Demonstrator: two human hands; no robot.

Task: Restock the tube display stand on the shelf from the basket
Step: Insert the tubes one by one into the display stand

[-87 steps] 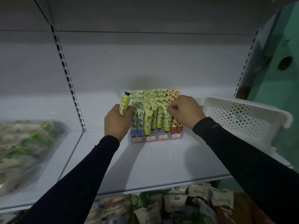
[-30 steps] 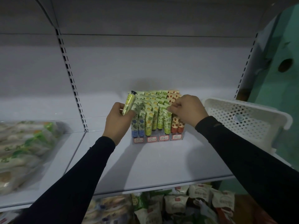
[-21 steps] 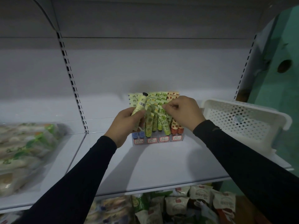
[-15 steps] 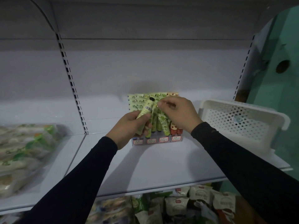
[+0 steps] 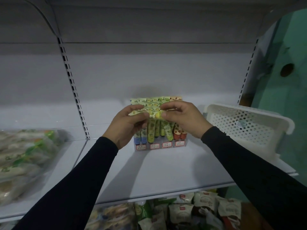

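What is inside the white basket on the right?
The basket shows only its perforated bottom and walls, with one small unclear thing on the back wall. The near wall hides its front corner, so tubes there cannot be excluded.

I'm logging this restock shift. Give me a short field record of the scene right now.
held item: yellow-green tube, lying crosswise in front of the stand's top
left hand: grips the tube's left end
right hand: pinches its right end
tube display stand: on the shelf, rows of green, blue and orange tubes
basket: white, right of the stand; contents unclear
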